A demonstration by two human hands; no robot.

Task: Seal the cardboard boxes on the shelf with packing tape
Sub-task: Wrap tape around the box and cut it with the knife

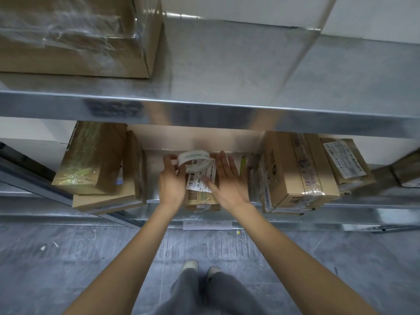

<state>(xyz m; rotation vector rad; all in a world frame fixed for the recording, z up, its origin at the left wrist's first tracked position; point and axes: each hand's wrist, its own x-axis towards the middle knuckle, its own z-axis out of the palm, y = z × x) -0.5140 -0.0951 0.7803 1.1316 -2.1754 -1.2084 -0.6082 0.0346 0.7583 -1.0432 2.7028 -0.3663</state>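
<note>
Both hands, the left hand (pixel 172 181) and the right hand (pixel 227 181), reach into the lower shelf (pixel 156 176) under the upper shelf's edge (pixel 227 114), which hangs close above them. Left of the left hand a bare strip of shelf runs to stacked boxes (pixel 100 169). Right of the right hand, thin packets (pixel 253 178) and a large box (pixel 295 171) block the way.

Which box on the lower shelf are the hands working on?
The small middle box with the white barcode label, between the left hand holding the tape roll and the open right hand.
</note>
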